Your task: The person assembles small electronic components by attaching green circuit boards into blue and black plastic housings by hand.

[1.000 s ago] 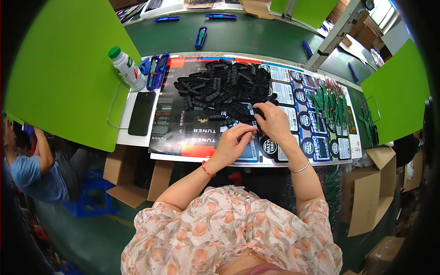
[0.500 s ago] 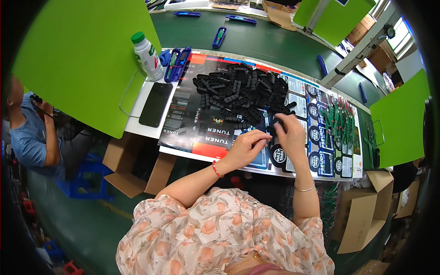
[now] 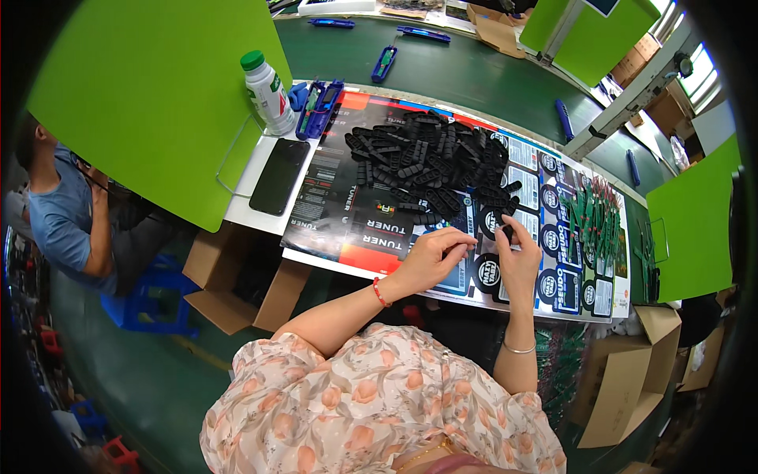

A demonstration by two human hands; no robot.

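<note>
1. Head view: your right hand (image 3: 521,262) appears to pinch a small black piece (image 3: 507,232) over the printed sheet (image 3: 320,204).
2. Your left hand (image 3: 433,261) has its fingertips drawn close; you cannot tell whether they grip anything.
3. The heap of black pieces (image 3: 430,154) lies beyond both hands; they look light and fairly stiff, so pinch one mid-length by its long edges.

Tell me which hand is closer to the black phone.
Left. The left hand is to the right of the black phone and closer to the wearer's body; the right hand is farther off, on the left hand's far side from it.
</note>
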